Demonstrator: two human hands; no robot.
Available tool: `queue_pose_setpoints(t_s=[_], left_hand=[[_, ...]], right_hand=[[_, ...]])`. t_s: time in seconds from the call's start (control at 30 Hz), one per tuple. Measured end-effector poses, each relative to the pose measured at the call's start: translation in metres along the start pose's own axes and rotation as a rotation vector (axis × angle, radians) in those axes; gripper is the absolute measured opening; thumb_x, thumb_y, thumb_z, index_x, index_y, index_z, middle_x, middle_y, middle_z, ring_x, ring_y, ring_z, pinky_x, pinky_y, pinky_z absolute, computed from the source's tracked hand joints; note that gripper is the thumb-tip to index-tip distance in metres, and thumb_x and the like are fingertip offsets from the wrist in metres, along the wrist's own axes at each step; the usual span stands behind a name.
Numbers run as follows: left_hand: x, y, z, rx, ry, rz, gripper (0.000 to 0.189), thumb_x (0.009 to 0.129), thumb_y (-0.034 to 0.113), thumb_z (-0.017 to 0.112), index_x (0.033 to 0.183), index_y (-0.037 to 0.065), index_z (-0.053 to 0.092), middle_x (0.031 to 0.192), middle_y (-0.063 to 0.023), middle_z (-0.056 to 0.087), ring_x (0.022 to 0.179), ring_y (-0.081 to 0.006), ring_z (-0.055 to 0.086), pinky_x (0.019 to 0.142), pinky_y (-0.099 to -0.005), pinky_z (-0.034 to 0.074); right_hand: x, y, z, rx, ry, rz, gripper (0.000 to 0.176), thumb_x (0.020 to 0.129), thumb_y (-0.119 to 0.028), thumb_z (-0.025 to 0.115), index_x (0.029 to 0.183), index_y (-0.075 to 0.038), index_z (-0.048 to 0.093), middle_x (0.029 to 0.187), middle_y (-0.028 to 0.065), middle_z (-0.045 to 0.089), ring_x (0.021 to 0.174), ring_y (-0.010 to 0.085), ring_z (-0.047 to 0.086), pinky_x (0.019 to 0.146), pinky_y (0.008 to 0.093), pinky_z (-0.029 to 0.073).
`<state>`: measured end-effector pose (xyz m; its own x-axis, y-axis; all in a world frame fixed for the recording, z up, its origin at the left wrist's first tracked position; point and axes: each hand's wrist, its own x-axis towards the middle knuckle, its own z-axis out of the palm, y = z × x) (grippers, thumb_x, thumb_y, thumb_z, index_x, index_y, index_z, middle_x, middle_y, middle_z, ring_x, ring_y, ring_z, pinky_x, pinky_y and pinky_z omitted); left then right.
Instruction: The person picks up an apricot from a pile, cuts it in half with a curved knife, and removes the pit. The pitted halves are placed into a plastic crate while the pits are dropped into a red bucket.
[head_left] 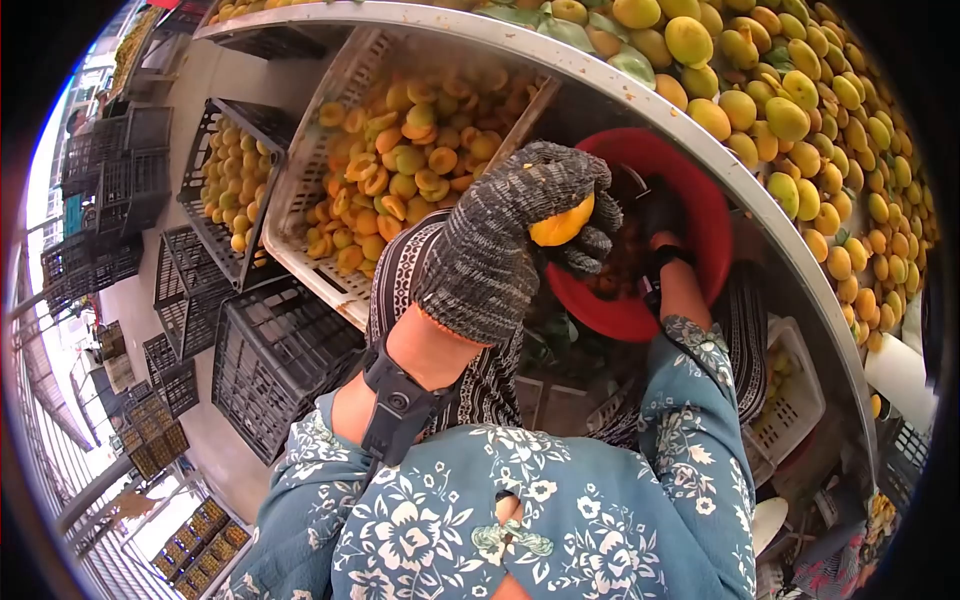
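Note:
My left hand [520,225], in a grey knitted glove, is closed round an apricot [563,222] whose orange flesh shows between the fingers. It is raised beside the red bucket [712,180], overlapping its left rim in this view. Inside the bucket's opening is my right hand [662,208], dark-gloved and in shadow, with its fingers drawn together. A thin curved strip of metal [632,178] shows beside it; I cannot tell whether that hand grips it. Reddish-brown bits [612,262] lie deep in the bucket.
A white crate [300,215] of split apricots stands left of the bucket. Whole apricots [790,120] cover the metal-edged table [735,165] in front. Black crates [285,350] stand at the left, one with apricots [235,175]. Another white crate [800,390] is at lower right.

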<state>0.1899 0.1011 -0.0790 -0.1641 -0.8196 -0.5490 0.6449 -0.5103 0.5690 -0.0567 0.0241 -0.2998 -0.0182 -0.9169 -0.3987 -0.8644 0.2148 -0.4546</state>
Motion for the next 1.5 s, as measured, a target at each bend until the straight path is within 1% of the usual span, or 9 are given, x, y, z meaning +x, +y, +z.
queue_pose_setpoints(t_s=[0.23,0.6,0.77,0.87,1.1,1.23,1.3,1.37,1.5], left_hand=[[-0.018,0.011,0.02,-0.008,-0.071,0.027,0.031,0.091,0.034,0.057,0.096,0.004,0.063,0.081,-0.0136,0.067,0.067,-0.0233,0.063,0.059,-0.0324,0.051],[-0.057,0.029,0.053,-0.083,-0.179,-0.014,0.044,0.091,0.047,0.054,0.092,0.004,0.062,0.074,-0.0166,0.065,0.057,-0.0277,0.063,0.051,-0.0349,0.052],[-0.06,0.017,0.046,-0.182,-0.322,-0.064,0.054,0.094,0.051,0.047,0.099,-0.001,0.062,0.083,-0.0261,0.065,0.064,-0.0345,0.063,0.055,-0.0403,0.053],[-0.074,0.01,0.048,-0.247,-0.419,-0.071,0.053,0.094,0.049,0.048,0.1,-0.001,0.062,0.084,-0.0249,0.066,0.066,-0.0351,0.064,0.056,-0.0401,0.054],[-0.105,0.034,0.036,-0.154,-0.444,-0.054,0.045,0.095,0.041,0.049,0.105,-0.002,0.06,0.088,-0.0256,0.065,0.069,-0.034,0.063,0.061,-0.0392,0.054],[-0.141,0.086,-0.008,0.013,-0.332,0.298,0.035,0.093,0.034,0.055,0.103,0.001,0.064,0.09,-0.0177,0.067,0.072,-0.0256,0.065,0.062,-0.033,0.054],[-0.169,0.104,-0.026,0.452,-0.044,0.76,0.031,0.095,0.029,0.053,0.101,0.001,0.063,0.088,-0.016,0.068,0.078,-0.0229,0.067,0.067,-0.0318,0.055],[-0.159,0.125,-0.059,0.702,0.281,0.759,0.023,0.092,0.019,0.058,0.106,0.001,0.063,0.098,-0.0119,0.067,0.091,-0.0178,0.064,0.079,-0.0268,0.053],[-0.147,0.135,-0.084,0.534,0.103,0.74,0.024,0.088,0.011,0.064,0.11,0.002,0.063,0.105,-0.0086,0.065,0.098,-0.0135,0.061,0.085,-0.0233,0.049]], right_hand=[[0.015,0.017,0.018,-0.16,0.077,-0.224,0.036,0.085,-0.035,0.057,0.108,-0.008,0.063,0.1,0.0193,0.067,0.087,0.0347,0.066,0.072,0.0424,0.054],[-0.207,-0.09,-0.121,1.553,-0.49,0.152,0.031,0.085,-0.028,0.059,0.107,-0.006,0.063,0.088,0.0063,0.066,0.057,0.0132,0.058,0.046,0.0242,0.045],[-0.217,-0.079,-0.114,1.622,-0.36,0.072,0.029,0.081,-0.018,0.063,0.105,-0.002,0.063,0.092,0.0087,0.069,0.078,0.0227,0.067,0.066,0.0325,0.055],[-0.218,-0.08,-0.113,0.952,0.378,0.006,0.035,0.067,-0.001,0.075,0.099,-0.003,0.062,0.083,0.0068,0.065,0.069,0.0161,0.062,0.063,0.0302,0.053],[-0.233,-0.058,-0.122,1.427,0.078,0.04,0.034,0.077,-0.011,0.069,0.109,-0.007,0.06,0.077,0.0015,0.062,0.044,0.0095,0.043,0.037,0.0234,0.037],[-0.275,-0.086,-0.14,1.588,-0.082,0.044,0.028,0.086,-0.023,0.062,0.109,-0.005,0.06,0.07,-0.0002,0.058,0.043,0.0073,0.04,0.04,0.0223,0.035],[-0.282,-0.085,-0.141,1.652,-0.129,0.076,0.031,0.09,-0.028,0.059,0.109,-0.005,0.06,0.071,0.0009,0.06,0.043,0.0072,0.04,0.04,0.0222,0.035],[-0.29,-0.092,-0.142,1.738,-0.124,0.088,0.024,0.086,-0.032,0.065,0.096,-0.01,0.063,0.059,-0.0051,0.047,0.042,0.0074,0.036,0.04,0.0229,0.027],[-0.298,-0.096,-0.14,1.824,-0.207,0.017,0.029,0.087,-0.036,0.063,0.095,-0.008,0.06,0.058,-0.0053,0.045,0.042,0.0072,0.034,0.041,0.0226,0.025]])
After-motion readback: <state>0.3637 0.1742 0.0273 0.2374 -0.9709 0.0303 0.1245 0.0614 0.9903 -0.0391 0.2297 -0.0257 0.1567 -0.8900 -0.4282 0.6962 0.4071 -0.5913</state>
